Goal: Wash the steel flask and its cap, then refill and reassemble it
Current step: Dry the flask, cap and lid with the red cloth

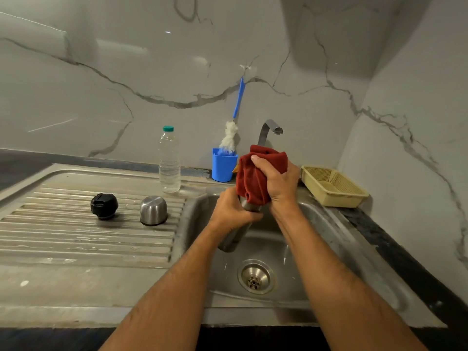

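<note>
Your right hand (277, 181) is closed around a red cloth (255, 173), which is wrapped over the upper part of the steel flask (234, 236). Your left hand (234, 210) grips the flask body just under the cloth. The flask is tilted above the sink basin (316, 224), with its bottom end pointing down toward you. It seems you are drying or wiping the flask now.

To do this well, keep the left hand firm, because wet steel is probably slippery. Turn the cloth around the neck and the shoulder, then move it down along the body. Stay above the basin, so that a slip would end in the sink and not on the floor.

The other parts wait on the ribbed draining board (76, 224) at your left: the black stopper (104, 206) and the steel cap (153, 210), which stands upside down, apart from each other. Behind them stands a clear water bottle (169, 163) with a green lid, probably for the refill.

Near the tap (269, 130) there is a blue cup (222, 165) with a bottle brush (234, 122) in it. A yellow basket (334, 183) sits on the dark counter at your right. The walls are grey marble-pattern tiles.
</note>
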